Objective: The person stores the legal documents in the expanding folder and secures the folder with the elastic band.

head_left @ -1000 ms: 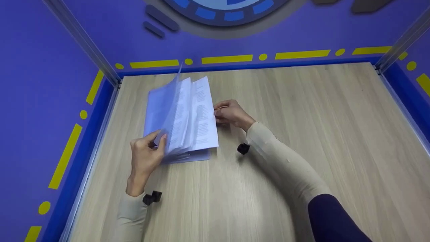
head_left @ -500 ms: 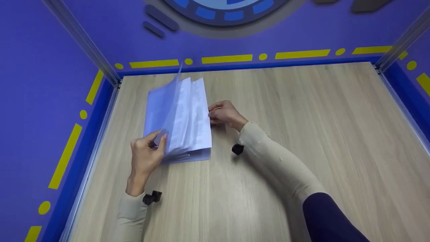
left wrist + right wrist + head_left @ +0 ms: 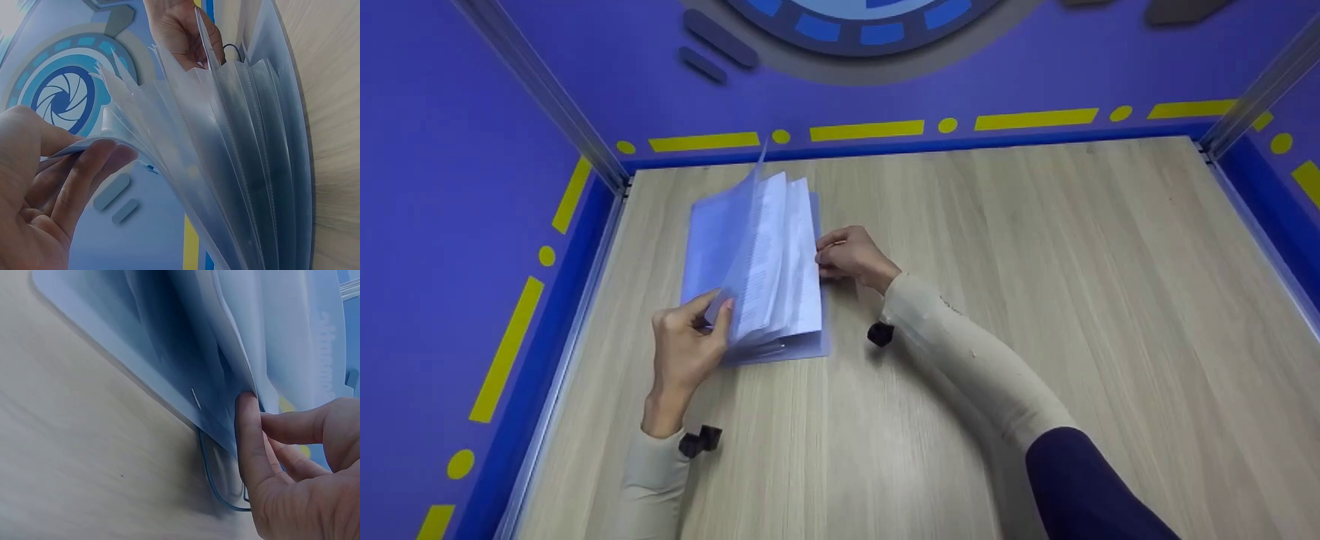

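A translucent blue document folder [image 3: 720, 232] with clear pockets [image 3: 225, 146] stands partly fanned on the table. My left hand [image 3: 686, 345] pinches its raised front cover and leaves between thumb and fingers, at the lower edge. White printed paper [image 3: 808, 300] shows among the pockets. At its right edge, my right hand [image 3: 855, 256] pinches the paper, seen close up as a pale sheet edge [image 3: 239, 332] between thumb and finger. Underneath lies the back cover [image 3: 814, 348], flat on the table. Whether the paper sits fully within a pocket cannot be told.
A dark elastic loop [image 3: 208, 475] sticks out from the folder's edge below the right hand. The wood-grain table [image 3: 1035, 262] is bounded by blue walls [image 3: 997, 67] with yellow markings at the back and sides.
My right hand has moved left, carrying the paper's edge toward the folder. More of the back cover now shows to the paper's right. My left hand has stayed put.
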Tool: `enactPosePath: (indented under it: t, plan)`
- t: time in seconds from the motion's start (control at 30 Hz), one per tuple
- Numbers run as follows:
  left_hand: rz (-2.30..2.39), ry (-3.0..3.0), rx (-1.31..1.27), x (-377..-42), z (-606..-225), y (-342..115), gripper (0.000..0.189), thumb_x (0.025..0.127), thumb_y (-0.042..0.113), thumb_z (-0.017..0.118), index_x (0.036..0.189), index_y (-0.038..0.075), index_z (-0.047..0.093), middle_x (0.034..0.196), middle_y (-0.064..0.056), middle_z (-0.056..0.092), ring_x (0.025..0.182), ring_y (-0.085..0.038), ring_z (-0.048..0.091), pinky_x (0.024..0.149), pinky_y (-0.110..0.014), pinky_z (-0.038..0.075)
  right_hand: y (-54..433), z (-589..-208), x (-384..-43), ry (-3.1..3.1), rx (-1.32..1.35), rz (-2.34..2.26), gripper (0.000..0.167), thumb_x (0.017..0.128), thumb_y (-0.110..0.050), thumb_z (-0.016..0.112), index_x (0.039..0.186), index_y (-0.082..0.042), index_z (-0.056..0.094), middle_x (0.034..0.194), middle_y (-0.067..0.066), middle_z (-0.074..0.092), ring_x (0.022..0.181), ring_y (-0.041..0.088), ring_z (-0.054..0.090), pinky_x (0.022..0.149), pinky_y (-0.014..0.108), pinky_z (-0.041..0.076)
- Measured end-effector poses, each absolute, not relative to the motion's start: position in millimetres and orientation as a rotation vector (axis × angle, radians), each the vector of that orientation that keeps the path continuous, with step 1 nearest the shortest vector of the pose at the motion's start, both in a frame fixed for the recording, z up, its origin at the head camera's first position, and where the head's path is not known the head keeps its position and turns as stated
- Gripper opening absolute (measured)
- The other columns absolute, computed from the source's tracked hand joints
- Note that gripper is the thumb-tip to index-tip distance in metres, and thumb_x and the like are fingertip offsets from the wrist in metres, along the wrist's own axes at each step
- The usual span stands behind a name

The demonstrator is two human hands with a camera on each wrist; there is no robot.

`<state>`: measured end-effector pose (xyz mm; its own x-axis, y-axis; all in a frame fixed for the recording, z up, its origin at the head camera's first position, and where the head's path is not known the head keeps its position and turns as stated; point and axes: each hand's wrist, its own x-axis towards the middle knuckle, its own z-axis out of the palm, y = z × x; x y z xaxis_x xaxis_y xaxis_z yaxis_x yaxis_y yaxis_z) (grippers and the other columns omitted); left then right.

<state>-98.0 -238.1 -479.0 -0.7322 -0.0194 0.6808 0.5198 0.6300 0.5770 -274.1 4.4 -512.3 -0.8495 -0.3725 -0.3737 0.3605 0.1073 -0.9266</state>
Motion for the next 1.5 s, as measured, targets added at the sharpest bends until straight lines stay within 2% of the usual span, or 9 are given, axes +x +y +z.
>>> enactPosePath:
  t: [0.23,0.47,0.73,1.07,1.5]
  plan:
    - [-1.051,-2.18,-0.388,-99.2,-479.7,-238.4,0.013,0.087,-0.008,0.08,0.1,-0.007,0.082,0.073,-0.014,0.078,0.05,-0.005,0.057,0.051,-0.01,0.045,-1.2,-516.1,-274.1,1.819,0.008,-1.824,0.024,0.094,0.01,0.068,0.118,0.01,0.069,0.098,0.013,0.069,0.076,0.016,0.071,0.074,0.029,0.065]
    - [-1.06,-2.19,-0.394,-98.0,-479.7,-239.0,0.015,0.088,-0.009,0.079,0.103,-0.007,0.082,0.078,-0.017,0.079,0.05,-0.009,0.06,0.052,-0.012,0.048,-4.6,-519.2,-274.1,1.798,0.01,-1.827,0.025,0.096,0.01,0.068,0.121,0.011,0.069,0.101,0.013,0.066,0.081,0.017,0.072,0.079,0.031,0.065]
    - [-1.034,-2.204,-0.395,-98.2,-480.8,-238.8,0.012,0.09,-0.007,0.077,0.1,-0.006,0.082,0.065,-0.012,0.074,0.046,-0.007,0.054,0.05,-0.013,0.046,-8.7,-519.3,-272.4,1.78,0.022,-1.843,0.029,0.095,0.011,0.069,0.125,0.011,0.07,0.1,0.011,0.068,0.079,0.017,0.073,0.078,0.031,0.065]
    - [-1.025,-2.209,-0.387,-98.9,-481.7,-238.6,0.013,0.089,-0.008,0.078,0.102,-0.007,0.082,0.063,-0.013,0.073,0.046,-0.007,0.053,0.05,-0.013,0.045,-16.3,-522.1,-268.6,1.75,0.052,-1.881,0.029,0.095,0.012,0.069,0.124,0.012,0.071,0.102,0.014,0.07,0.08,0.019,0.075,0.087,0.039,0.065]
    - [-1.028,-2.222,-0.385,-98.6,-481.8,-237.6,0.014,0.089,-0.008,0.078,0.103,-0.007,0.082,0.068,-0.015,0.075,0.048,-0.008,0.055,0.052,-0.011,0.045,-13.4,-518.8,-268.1,1.775,0.068,-1.865,0.024,0.096,0.01,0.069,0.119,0.01,0.073,0.099,0.013,0.071,0.079,0.02,0.075,0.084,0.035,0.065]
